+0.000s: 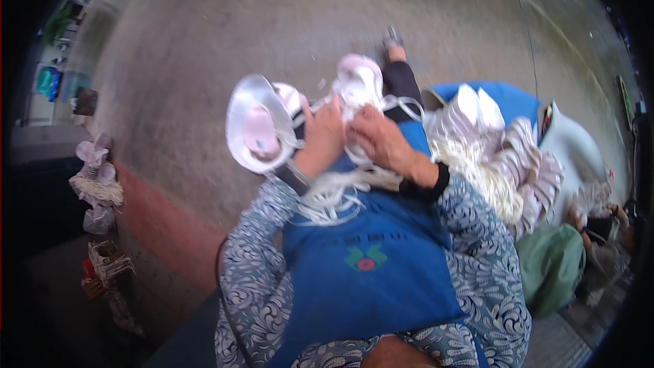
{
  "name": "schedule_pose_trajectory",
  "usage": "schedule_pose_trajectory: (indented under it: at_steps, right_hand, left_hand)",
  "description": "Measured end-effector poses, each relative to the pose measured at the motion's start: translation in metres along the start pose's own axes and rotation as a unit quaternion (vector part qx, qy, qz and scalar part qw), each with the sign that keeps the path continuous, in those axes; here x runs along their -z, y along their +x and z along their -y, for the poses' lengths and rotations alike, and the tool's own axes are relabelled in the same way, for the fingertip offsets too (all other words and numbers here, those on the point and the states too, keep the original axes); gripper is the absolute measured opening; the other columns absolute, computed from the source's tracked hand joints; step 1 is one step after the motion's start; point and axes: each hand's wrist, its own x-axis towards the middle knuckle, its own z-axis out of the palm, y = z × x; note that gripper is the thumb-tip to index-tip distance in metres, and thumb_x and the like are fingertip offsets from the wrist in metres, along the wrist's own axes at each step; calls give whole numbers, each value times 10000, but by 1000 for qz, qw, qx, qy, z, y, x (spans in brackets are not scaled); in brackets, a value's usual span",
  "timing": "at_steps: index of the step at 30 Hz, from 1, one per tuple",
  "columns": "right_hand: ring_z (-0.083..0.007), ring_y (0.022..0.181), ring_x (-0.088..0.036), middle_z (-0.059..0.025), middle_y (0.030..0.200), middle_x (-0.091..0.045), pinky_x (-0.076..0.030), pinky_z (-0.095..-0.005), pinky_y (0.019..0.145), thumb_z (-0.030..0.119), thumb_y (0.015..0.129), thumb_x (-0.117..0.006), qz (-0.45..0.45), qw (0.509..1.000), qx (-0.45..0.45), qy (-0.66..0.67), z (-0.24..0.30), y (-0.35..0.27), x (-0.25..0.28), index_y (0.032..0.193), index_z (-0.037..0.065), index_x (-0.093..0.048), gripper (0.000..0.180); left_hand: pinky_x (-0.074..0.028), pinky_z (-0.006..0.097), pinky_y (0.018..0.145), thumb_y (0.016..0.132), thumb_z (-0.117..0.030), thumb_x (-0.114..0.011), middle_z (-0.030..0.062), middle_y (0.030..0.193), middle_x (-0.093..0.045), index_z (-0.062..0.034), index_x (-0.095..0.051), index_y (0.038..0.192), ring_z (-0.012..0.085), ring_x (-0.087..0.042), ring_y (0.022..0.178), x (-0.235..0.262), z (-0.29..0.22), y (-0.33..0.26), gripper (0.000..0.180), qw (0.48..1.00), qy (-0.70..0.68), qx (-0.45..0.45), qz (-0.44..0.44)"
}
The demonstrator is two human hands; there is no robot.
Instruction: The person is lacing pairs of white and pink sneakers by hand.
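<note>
Left of centre in the frame, a silvery oval dish (236, 123) bears a pink piece (261, 129). Beside it, the left hand (322, 140) has its fingers somewhat apart, grip unclear; I'd use it to steady the work. Loose white cords (328, 206) below, over the blue apron (375, 232), shouldn't snag. The white-and-pink shoe-like piece (360, 82) sits upper centre; the right hand (383, 140) curls its fingers together, hold blurred, and should pull evenly.
</note>
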Motion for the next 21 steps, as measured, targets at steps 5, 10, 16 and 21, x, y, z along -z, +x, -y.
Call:
schedule_pose_trajectory:
  at_steps: [5,10,16,21]
  right_hand:
    - [-346,739,-589,-174,806,-597,-466,-397,662,176,862,-496,122,975,-113,149,14,-23,7,902,22,-546,167]
    - [-334,773,-584,-161,743,-573,-454,-427,660,164,829,-519,261,962,-81,25,35,-28,1,850,17,-525,149]
    - [-371,693,-588,-178,752,-597,-472,-436,610,174,802,-547,41,988,-149,15,-7,1,-4,842,34,-557,147]
    - [-357,693,-608,-179,771,-618,-483,-420,609,177,800,-556,-7,986,-99,-132,-21,8,-25,842,28,-571,156]
  left_hand:
    - [-232,577,967,777,-168,-581,134,931,-566,17,-479,1142,272,-536,926,14,-4,-3,422,999,-3,-9,-53]
    - [-295,565,923,816,-114,-470,167,911,-572,42,-479,1139,308,-539,932,8,0,-1,359,999,-26,-1,-19]
    - [-334,460,920,836,-89,-465,198,910,-586,27,-501,1087,329,-549,902,4,8,3,279,994,-98,-17,-49]
    - [-320,456,931,860,-105,-469,190,889,-585,-10,-497,1027,336,-549,886,10,8,-1,194,991,-133,-1,-29]
